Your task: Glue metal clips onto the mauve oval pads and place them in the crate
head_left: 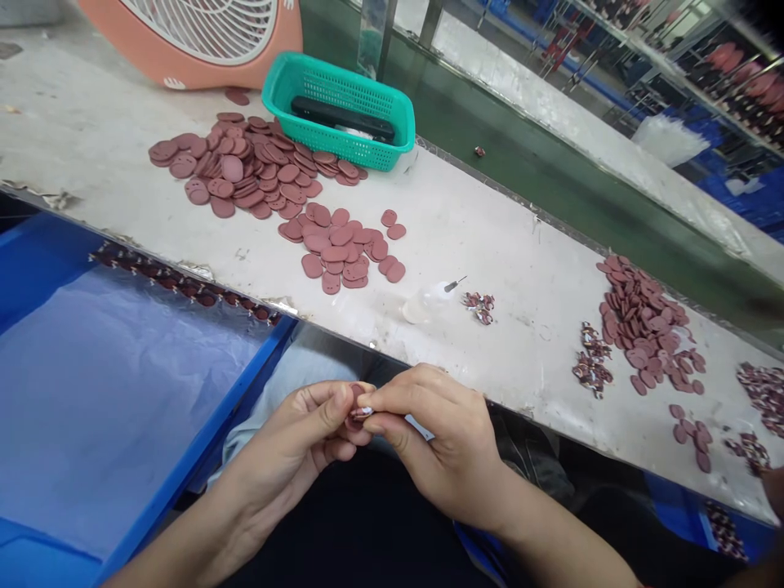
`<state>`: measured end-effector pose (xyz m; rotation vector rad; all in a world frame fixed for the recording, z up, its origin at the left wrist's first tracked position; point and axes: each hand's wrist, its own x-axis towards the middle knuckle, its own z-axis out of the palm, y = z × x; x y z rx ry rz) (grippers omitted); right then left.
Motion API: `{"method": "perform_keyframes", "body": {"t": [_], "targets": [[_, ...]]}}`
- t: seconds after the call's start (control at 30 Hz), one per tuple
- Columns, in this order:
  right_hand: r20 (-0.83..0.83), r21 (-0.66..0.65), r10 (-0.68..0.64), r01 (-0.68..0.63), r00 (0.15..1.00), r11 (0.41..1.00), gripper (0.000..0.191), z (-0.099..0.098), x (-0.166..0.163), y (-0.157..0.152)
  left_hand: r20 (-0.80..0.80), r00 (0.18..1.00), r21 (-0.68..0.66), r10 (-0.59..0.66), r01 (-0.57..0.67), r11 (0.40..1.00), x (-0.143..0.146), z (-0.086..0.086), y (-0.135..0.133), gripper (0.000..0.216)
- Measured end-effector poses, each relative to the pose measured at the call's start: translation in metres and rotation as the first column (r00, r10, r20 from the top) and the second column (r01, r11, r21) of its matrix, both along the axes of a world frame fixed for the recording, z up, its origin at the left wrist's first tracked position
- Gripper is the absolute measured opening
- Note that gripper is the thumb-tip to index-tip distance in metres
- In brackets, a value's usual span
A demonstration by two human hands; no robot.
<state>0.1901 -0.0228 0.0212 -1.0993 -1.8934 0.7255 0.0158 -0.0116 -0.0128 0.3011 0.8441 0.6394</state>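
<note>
My left hand (294, 445) and my right hand (434, 441) meet just below the front edge of a scuffed white workbench (520, 359). Between their fingertips they pinch a small mauve oval piece (357, 407) with a patterned bit on it, partly hidden by my fingers. Nearest my hands on the bench lie a small plastic glue bottle with a thin metal nozzle (427, 302) and a little cluster of patterned pieces (479, 308). Loose piles of mauve ovals (334, 245) spread across the bench, with more (643, 327) to the right.
A teal plastic basket (338, 110) holding a dark object and an orange-pink fan (202, 33) stand at the bench's far side. Below its near edge at left sits a blue bin (122, 392) lined with clear plastic, holding a row of finished pieces. Another bench runs behind.
</note>
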Motion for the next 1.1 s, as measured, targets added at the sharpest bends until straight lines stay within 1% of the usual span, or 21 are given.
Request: {"method": "perform_keyframes", "body": {"t": [0.1,0.2,0.63,0.97,1.03,1.1], "targets": [[0.009,0.003,-0.003,0.003,1.000,1.000,0.013,-0.001,0.000,0.000,-0.024,0.999,-0.022,0.023,-0.023,0.999,0.001,-0.001,-0.001,0.037],[0.008,0.011,0.002,-0.002,1.000,1.000,0.011,-0.001,0.000,-0.001,-0.027,0.999,-0.028,0.019,-0.019,0.999,0.001,-0.001,-0.001,0.039],[0.014,0.031,0.015,-0.016,1.000,0.999,0.011,-0.004,-0.002,0.000,-0.006,1.000,0.009,0.022,-0.021,1.000,-0.002,0.001,-0.003,0.035],[-0.015,-0.042,0.076,-0.077,0.997,0.996,0.014,0.001,-0.001,0.005,0.055,0.998,-0.006,0.013,-0.013,1.000,-0.007,0.000,-0.002,0.032],[-0.022,-0.049,0.089,-0.090,0.996,0.995,0.022,0.003,-0.001,0.005,0.057,0.998,-0.019,0.011,-0.010,1.000,-0.009,-0.001,-0.001,0.033],[-0.038,-0.055,0.071,-0.073,0.997,0.996,0.042,0.004,0.000,0.005,0.056,0.998,-0.052,0.023,-0.020,0.998,-0.010,-0.001,-0.001,0.035]]}}
